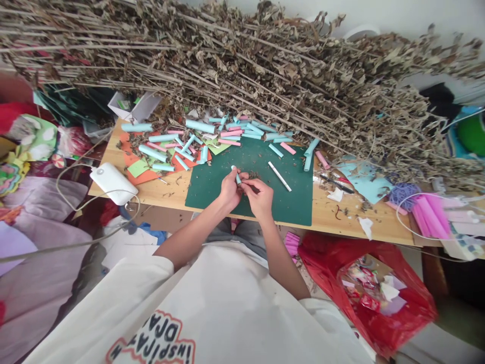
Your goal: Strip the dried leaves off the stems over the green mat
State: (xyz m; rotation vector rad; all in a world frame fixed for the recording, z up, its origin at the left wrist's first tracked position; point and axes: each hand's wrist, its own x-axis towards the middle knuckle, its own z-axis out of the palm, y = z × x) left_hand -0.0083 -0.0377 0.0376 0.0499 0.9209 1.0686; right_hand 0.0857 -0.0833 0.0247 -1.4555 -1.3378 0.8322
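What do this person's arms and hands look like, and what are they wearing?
Both forearms are bare, and the left hand and right hand wear no gloves, rings or watch that I can see. Short white sleeves belong to a white T-shirt with red-outlined lettering.

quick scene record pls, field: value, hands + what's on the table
left hand: pinches a small light-blue paper roll over the green cutting mat
right hand: fingertips meet the same roll from the other side
mat: one white stick lies right of the hands
behind mat: pile of blue and pink paper rolls on orange and green sheets
back of table: heap of dried leafy stems
table left: white device with cord
floor right: red plastic bag
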